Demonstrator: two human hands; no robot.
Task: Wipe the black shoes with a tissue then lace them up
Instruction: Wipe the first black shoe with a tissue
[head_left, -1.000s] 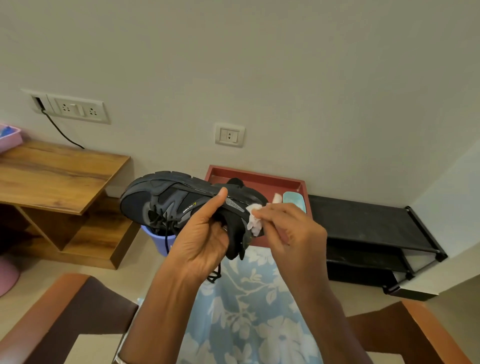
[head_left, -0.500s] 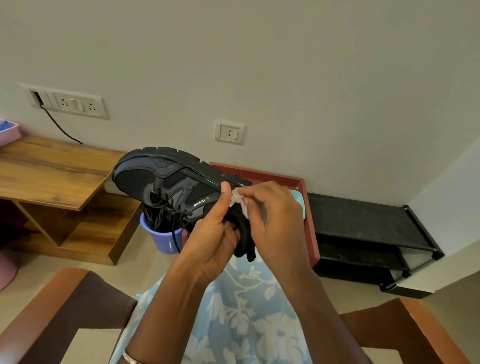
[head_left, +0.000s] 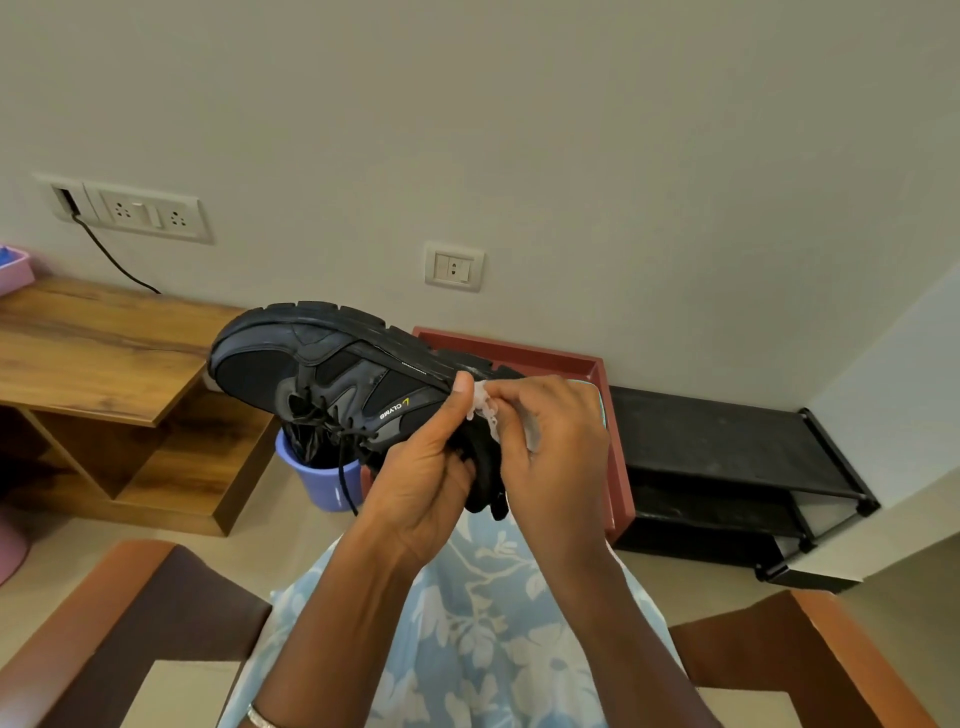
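- Black shoe (head_left: 332, 379) is held up in front of the red tray (head_left: 519, 353), sole tilted away so I can reach its side.
- Left grip (head_left: 421, 483) wraps the heel, steadying it.
- Right grip (head_left: 550, 441) pinches the tissue (head_left: 485, 405) against the sole edge to wipe.

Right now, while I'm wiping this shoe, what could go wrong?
The left hand grips the black shoe only near its heel, toe unsupported, so it may twist loose. A loose lace dangles toward the purple bin and could snag. The tissue pinched in the right hand looks thin and might tear.
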